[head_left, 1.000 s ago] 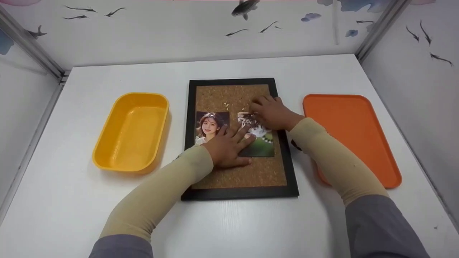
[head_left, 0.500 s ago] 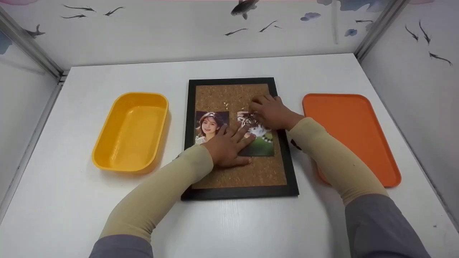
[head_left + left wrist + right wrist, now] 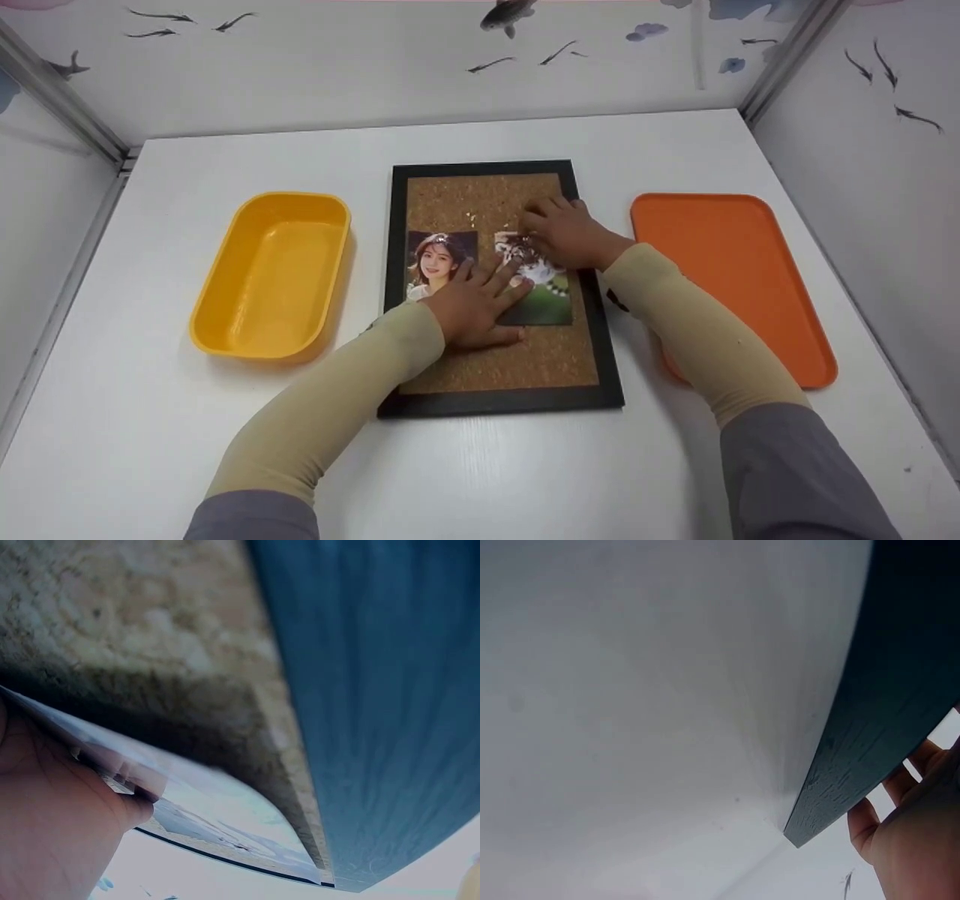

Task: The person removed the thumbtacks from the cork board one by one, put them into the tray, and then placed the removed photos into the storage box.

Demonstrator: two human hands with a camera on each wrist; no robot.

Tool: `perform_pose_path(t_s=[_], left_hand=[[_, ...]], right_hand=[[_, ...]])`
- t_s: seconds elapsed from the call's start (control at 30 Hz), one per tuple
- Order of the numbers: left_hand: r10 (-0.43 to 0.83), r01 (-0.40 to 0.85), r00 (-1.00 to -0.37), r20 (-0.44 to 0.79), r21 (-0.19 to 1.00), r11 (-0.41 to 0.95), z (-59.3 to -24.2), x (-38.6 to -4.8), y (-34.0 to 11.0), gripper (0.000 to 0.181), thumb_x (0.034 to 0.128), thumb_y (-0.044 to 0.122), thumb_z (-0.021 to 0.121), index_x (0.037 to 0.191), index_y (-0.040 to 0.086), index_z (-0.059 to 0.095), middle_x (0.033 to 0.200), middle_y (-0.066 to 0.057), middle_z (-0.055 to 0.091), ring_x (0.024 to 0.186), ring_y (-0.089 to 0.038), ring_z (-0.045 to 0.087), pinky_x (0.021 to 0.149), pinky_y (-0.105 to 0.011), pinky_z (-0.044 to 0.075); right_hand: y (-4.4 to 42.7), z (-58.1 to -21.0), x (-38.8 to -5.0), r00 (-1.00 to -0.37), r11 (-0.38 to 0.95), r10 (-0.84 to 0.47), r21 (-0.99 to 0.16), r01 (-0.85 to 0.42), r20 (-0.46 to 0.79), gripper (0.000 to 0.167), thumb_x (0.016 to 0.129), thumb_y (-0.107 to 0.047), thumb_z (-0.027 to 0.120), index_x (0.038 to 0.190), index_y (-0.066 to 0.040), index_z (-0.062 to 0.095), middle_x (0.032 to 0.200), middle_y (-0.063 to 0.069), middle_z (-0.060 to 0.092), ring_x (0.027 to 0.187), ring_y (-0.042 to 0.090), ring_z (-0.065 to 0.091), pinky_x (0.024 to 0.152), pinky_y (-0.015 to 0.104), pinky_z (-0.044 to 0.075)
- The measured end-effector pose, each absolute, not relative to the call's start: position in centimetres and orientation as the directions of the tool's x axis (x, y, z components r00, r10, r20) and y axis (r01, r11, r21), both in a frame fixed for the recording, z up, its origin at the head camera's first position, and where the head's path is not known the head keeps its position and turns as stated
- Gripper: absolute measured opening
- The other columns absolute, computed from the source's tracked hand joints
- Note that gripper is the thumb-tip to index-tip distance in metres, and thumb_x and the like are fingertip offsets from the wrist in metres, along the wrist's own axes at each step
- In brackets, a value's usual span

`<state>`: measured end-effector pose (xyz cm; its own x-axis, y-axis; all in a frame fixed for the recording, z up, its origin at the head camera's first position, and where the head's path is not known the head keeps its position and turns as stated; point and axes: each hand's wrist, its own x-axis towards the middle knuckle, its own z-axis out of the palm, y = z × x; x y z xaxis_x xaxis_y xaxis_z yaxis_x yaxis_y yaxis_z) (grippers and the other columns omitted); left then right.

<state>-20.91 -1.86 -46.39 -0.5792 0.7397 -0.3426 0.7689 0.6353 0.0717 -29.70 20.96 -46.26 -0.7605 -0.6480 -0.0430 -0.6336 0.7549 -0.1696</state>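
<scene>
A corkboard point(image 3: 480, 367) with a black frame lies on the white table. Two photos lie on it: a portrait photo point(image 3: 436, 262) at left and a tiger photo point(image 3: 547, 307) at right. My left hand point(image 3: 469, 307) spreads its fingers over the tiger photo's left side, covering the portrait's lower corner. At the tiger photo's top edge, my right hand point(image 3: 566, 234) rests with bent fingers; its fingertips and anything between them are hidden. Small gold bits, perhaps pins point(image 3: 471, 220), show on the cork. In the left wrist view, a photo's edge point(image 3: 247, 802) lifts off the cork.
A yellow tub point(image 3: 274, 277) stands left of the board. To the right lies an orange tray point(image 3: 735, 277), partly under my right forearm. White walls with painted fish enclose the table's back and sides.
Both hands and the photos hold their places on the board. Only the head view shifts very slightly.
</scene>
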Motion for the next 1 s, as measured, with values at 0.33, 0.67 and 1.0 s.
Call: perform_pose_path(t_s=[0.33,0.67,1.0], left_hand=[[0.749,0.772,-0.574,-0.332,0.087,0.630,-45.54,-20.59,-1.92,0.082,0.0968,0.073,0.024,0.161,0.025,0.005,0.166,-0.008,-0.004,0.151,-0.034,-0.006,0.117,-0.058,0.006],[0.754,0.776,-0.573,-0.321,0.085,0.625,-45.54,-20.60,-1.97,0.082,0.0973,0.072,0.025,0.161,0.024,0.006,0.166,-0.009,-0.003,0.151,-0.034,-0.005,0.117,-0.058,0.007],[0.754,0.775,-0.575,-0.316,0.083,0.626,-45.52,-20.56,-1.99,0.082,0.0974,0.071,0.026,0.161,0.024,0.006,0.166,-0.009,-0.004,0.151,-0.034,-0.006,0.117,-0.058,0.007]], right_hand=[[21.27,-46.61,-29.68,-0.739,0.728,-0.674,-0.168,-0.664,0.001,0.018,0.105,-0.024,0.050,0.119,-0.015,0.059,0.142,0.014,0.045,0.129,0.034,0.039,0.088,0.056,0.037],[21.16,-46.58,-29.80,-0.739,0.729,-0.674,-0.167,-0.664,-0.005,0.018,0.105,-0.024,0.050,0.118,-0.016,0.058,0.142,0.013,0.045,0.130,0.033,0.038,0.088,0.056,0.037],[21.12,-46.51,-29.96,-0.768,0.747,-0.640,-0.256,-0.613,-0.030,0.019,0.103,-0.030,0.053,0.116,-0.019,0.061,0.146,0.013,0.042,0.135,0.032,0.034,0.094,0.061,0.033]])
